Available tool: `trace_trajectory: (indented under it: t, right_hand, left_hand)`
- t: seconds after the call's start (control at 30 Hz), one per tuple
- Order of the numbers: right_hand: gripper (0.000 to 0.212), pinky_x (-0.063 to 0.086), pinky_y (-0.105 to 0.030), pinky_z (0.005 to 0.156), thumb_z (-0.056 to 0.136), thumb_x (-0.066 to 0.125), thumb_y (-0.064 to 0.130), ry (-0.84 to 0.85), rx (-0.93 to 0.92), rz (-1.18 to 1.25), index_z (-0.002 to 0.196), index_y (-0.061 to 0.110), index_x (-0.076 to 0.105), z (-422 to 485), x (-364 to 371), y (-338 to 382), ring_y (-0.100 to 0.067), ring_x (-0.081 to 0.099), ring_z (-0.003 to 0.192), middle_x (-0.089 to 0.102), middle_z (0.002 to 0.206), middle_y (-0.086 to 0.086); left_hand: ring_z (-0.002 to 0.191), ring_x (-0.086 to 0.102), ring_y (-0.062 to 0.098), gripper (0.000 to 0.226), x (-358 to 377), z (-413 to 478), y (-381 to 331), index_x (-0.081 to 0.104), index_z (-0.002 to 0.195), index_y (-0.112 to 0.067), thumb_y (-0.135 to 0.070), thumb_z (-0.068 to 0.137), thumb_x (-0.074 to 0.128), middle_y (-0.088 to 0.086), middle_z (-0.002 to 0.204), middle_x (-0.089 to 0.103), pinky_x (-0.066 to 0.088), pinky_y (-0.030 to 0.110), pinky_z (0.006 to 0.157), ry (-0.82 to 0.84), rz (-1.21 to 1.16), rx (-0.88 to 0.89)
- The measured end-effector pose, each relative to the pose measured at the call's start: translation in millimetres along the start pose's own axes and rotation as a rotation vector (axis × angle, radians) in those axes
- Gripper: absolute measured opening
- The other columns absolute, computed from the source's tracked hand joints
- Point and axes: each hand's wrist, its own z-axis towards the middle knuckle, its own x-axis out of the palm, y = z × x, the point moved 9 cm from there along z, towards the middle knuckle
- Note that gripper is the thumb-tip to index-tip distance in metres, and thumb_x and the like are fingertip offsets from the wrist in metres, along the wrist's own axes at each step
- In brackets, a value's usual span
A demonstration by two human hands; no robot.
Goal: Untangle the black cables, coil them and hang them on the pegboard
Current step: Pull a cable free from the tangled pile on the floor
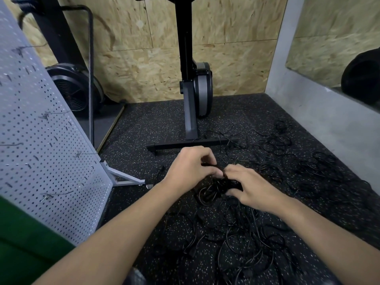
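Observation:
A small coil of black cable hangs between my two hands above the speckled floor. My left hand pinches a strand of it at the top with curled fingers. My right hand grips the bundle from the right side. Many more black cables lie tangled on the floor below and to the right. The white pegboard stands at the left on a metal stand, with several small hooks on it and no cables hanging.
A black exercise machine stands ahead, its base bar just beyond my hands. A fan-wheel machine sits behind the pegboard. The pegboard's foot juts onto the floor. A grey wall closes the right side.

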Motion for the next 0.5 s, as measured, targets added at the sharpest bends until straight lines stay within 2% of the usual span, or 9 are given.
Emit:
trace_trajectory:
  t: [0.07, 0.13, 0.17, 0.23, 0.3, 0.4, 0.47, 0.5]
  right_hand:
    - [0.045, 0.041, -0.02, 0.088, 0.09, 0.079, 0.015, -0.019, 0.037, 0.084, 0.125, 0.033, 0.059, 0.1, -4.4, 4.8, 0.004, 0.056, 0.101, 0.06, 0.112, 0.022]
    - [0.058, 0.044, -0.017, 0.075, 0.091, 0.079, 0.017, -0.041, 0.099, 0.178, 0.13, 0.044, 0.046, -2.3, -10.8, 4.1, 0.008, 0.06, 0.074, 0.063, 0.122, 0.019]
    - [0.06, 0.043, -0.016, 0.067, 0.092, 0.078, 0.017, -0.049, 0.104, 0.198, 0.13, 0.047, 0.043, -3.5, -13.2, 6.1, 0.003, 0.055, 0.059, 0.063, 0.124, 0.017]
    - [0.057, 0.04, -0.013, 0.056, 0.094, 0.076, 0.017, -0.066, 0.074, 0.209, 0.131, 0.05, 0.048, -6.0, -17.1, 11.7, -0.002, 0.048, 0.048, 0.061, 0.127, 0.015]
    - [0.054, 0.04, -0.012, 0.053, 0.094, 0.076, 0.018, -0.087, 0.045, 0.219, 0.134, 0.048, 0.055, -7.3, -19.8, 16.2, 0.004, 0.053, 0.055, 0.06, 0.133, 0.019]
    - [0.054, 0.044, -0.012, 0.057, 0.094, 0.076, 0.016, -0.123, 0.047, 0.232, 0.138, 0.042, 0.061, -6.7, -21.1, 15.8, 0.018, 0.058, 0.083, 0.06, 0.137, 0.024]
    - [0.054, 0.049, -0.015, 0.064, 0.094, 0.076, 0.017, -0.146, 0.044, 0.258, 0.138, 0.043, 0.062, -6.4, -23.0, 13.5, 0.008, 0.06, 0.109, 0.063, 0.131, 0.026]
    - [0.054, 0.052, -0.019, 0.069, 0.094, 0.076, 0.017, -0.16, 0.052, 0.28, 0.138, 0.044, 0.062, -5.9, -23.9, 10.9, 0.001, 0.061, 0.115, 0.064, 0.128, 0.026]
  left_hand:
    - [0.077, 0.063, 0.002, 0.031, -4.7, -0.8, 13.5, 0.072, 0.08, -0.027, -0.044, 0.068, 0.095, -0.014, 0.079, 0.069, 0.055, 0.03, 0.072, -0.032, -0.033, -0.069]
    - [0.073, 0.064, 0.003, 0.031, -4.8, -2.9, 23.5, 0.072, 0.078, -0.026, -0.045, 0.069, 0.093, -0.012, 0.077, 0.071, 0.057, 0.031, 0.07, -0.024, -0.081, -0.113]
    - [0.073, 0.066, 0.005, 0.029, -4.2, -3.7, 26.5, 0.072, 0.078, -0.026, -0.045, 0.07, 0.092, -0.012, 0.077, 0.071, 0.058, 0.035, 0.071, -0.011, -0.106, -0.124]
    - [0.075, 0.069, 0.01, 0.021, -3.5, -3.7, 29.2, 0.074, 0.077, -0.028, -0.04, 0.074, 0.091, -0.012, 0.077, 0.073, 0.06, 0.041, 0.075, 0.012, -0.143, -0.135]
    - [0.081, 0.071, 0.006, 0.011, -4.2, -1.8, 35.0, 0.078, 0.08, -0.028, -0.03, 0.08, 0.089, -0.014, 0.081, 0.075, 0.06, 0.04, 0.083, 0.016, -0.162, -0.147]
    - [0.089, 0.072, 0.001, 0.009, -1.6, -0.5, 46.9, 0.082, 0.091, -0.026, -0.019, 0.087, 0.083, -0.013, 0.089, 0.078, 0.06, 0.036, 0.092, 0.069, -0.18, -0.172]
    - [0.092, 0.073, 0.004, 0.013, 4.0, -1.6, 51.1, 0.081, 0.1, -0.026, -0.017, 0.091, 0.08, -0.011, 0.094, 0.078, 0.06, 0.036, 0.093, 0.129, -0.188, -0.162]
    - [0.095, 0.073, 0.005, 0.014, 6.5, -3.4, 53.3, 0.081, 0.103, -0.027, -0.018, 0.093, 0.078, -0.011, 0.097, 0.078, 0.06, 0.037, 0.094, 0.151, -0.195, -0.162]
